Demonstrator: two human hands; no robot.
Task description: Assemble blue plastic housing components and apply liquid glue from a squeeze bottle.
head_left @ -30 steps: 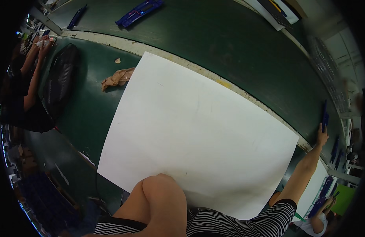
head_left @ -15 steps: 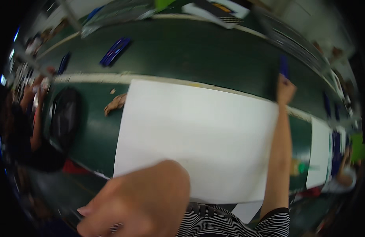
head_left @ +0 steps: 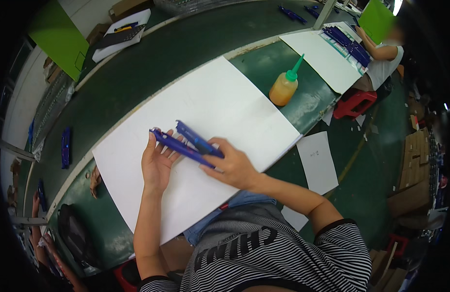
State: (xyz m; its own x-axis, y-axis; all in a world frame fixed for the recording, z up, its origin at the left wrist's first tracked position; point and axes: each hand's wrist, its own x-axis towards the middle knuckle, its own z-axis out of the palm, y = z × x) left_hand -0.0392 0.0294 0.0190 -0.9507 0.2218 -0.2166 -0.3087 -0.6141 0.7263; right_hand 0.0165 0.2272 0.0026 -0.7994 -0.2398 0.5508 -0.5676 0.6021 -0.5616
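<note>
From my distance I look at the blue tong-like tool (head_left: pixel 183 148), which hangs between both hands above the white board (head_left: pixel 222 92). The right hand (head_left: pixel 234 165) has a narrow grip: its thumb and fingers are bent round the end where the two halves come together. The left hand (head_left: pixel 158 163) is palm up with loosely curved fingers, and its thumb is against the free end of the lower half; how firmly it holds there, I cannot tell. The upper half (head_left: pixel 195 136) stands apart from the lower one, just ahead of the right fingers. If a pin joins them, the right hand covers it.

To do this handling well, I would let the right grip carry the weight, and leave the left fingertips only for guiding. In my judgement, too strong a spread could strain the joint, so I should open it gently and not twist it. I should also watch that no left finger comes into the gap, where it could be pinched. The amber dropper bottle (head_left: pixel 283 91), beyond the right hand and just beside the board, needs clearance from the right elbow's swing.
</note>
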